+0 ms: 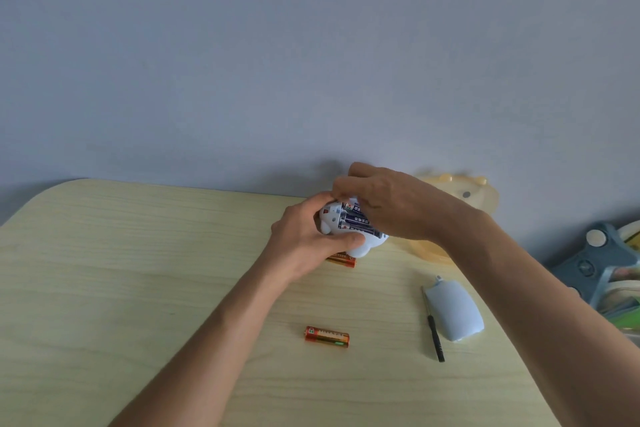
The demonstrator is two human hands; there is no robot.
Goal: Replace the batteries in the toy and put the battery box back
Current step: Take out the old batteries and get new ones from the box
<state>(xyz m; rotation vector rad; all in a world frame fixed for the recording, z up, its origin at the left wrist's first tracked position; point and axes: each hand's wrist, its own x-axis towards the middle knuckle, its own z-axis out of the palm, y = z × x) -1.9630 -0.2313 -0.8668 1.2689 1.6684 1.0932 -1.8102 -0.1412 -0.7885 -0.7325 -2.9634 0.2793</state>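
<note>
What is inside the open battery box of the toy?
Dark blue batteries lie side by side in the toy; about three show. The right hand covers the far end, so any more batteries or an empty slot there cannot be seen.

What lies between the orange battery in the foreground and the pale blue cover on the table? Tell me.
In the head view, only the black screwdriver lies between the orange battery and the pale blue cover, right beside the cover's left edge. The rest is bare table.

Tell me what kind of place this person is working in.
Probably a home, maybe a child's room or play corner: a light wood-grain table against a plain wall, with a yellow plastic toy piece and a stack of picture books at its right edge.
</note>
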